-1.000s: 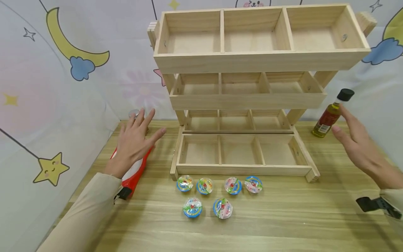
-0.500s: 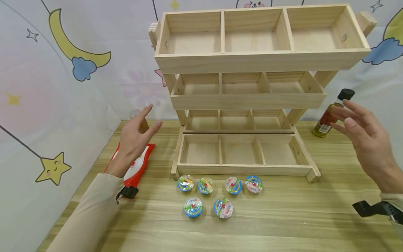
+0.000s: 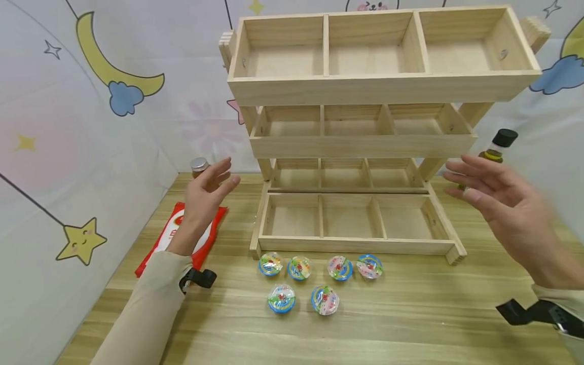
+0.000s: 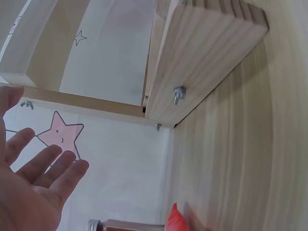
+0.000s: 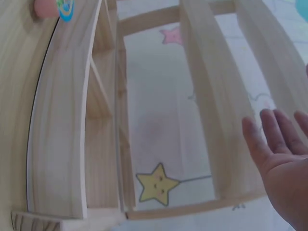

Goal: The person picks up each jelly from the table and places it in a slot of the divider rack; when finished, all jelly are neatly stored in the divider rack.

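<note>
My left hand [image 3: 201, 205] hovers over the red and white packet [image 3: 211, 238] with its fingers relaxed, holding nothing. Behind it shows the silver lid of a jar [image 3: 199, 163]. On the other side, my right hand [image 3: 520, 213] is raised and empty, palm turned inward, and hides most of the dark-capped bottle [image 3: 505, 138]. Between the hands stands a wooden rack [image 3: 365, 146] with divided trays. In the left wrist view the left hand [image 4: 36, 185] has its fingers spread near the rack's side [image 4: 197, 62]; the right wrist view shows the right hand [image 5: 284, 163] beside the rack.
Several small lidded cups, one of them a blue-rimmed cup [image 3: 281, 298], lie in front of the rack on the wooden table [image 3: 388, 324]. A patterned cloth [image 3: 128, 147] hangs behind and at the left.
My right hand has moved left and up, now covering much of the bottle. My left hand has turned and shifted slightly right, uncovering more of the packet and the jar lid.
</note>
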`<state>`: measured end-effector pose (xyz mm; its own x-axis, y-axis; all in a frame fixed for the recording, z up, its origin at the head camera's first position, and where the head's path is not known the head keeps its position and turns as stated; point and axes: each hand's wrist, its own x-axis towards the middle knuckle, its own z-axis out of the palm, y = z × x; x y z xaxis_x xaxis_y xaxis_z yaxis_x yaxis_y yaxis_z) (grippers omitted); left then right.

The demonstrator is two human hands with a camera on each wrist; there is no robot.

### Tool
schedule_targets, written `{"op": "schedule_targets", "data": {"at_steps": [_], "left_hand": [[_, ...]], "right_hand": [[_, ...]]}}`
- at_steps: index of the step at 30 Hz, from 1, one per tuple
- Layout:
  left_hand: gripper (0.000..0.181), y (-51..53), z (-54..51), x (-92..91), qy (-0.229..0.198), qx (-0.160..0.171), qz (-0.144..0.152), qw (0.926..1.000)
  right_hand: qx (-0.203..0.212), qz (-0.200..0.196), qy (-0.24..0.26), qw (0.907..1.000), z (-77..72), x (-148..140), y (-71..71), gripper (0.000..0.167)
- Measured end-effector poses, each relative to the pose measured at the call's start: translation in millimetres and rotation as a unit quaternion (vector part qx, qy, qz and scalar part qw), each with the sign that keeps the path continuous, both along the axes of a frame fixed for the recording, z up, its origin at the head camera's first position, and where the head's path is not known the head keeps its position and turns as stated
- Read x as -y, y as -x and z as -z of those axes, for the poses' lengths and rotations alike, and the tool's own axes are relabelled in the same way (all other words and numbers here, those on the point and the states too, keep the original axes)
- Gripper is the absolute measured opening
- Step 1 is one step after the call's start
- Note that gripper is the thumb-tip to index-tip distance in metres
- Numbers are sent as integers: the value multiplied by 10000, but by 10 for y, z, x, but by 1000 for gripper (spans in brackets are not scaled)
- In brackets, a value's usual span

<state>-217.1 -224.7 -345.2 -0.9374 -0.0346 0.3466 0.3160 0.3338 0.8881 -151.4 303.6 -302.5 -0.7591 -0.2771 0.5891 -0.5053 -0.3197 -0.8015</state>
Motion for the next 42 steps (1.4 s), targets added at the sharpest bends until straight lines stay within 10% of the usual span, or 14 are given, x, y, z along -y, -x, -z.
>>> {"op": "schedule_targets", "data": {"at_steps": [17,26,42], "left_hand": [[49,95,257,-152,-511,614,468,9957],[49,132,366,-245,-602,1040,815,9894],[45,159,516,-284,-496,1364,716,9868]], "right_hand": [[485,-48,-1198,9916,203,443,-47,49],[760,305,-2306,9696,368,616,-75,40],[734,-240,-2816,9564,663,705,-3,34]]}}
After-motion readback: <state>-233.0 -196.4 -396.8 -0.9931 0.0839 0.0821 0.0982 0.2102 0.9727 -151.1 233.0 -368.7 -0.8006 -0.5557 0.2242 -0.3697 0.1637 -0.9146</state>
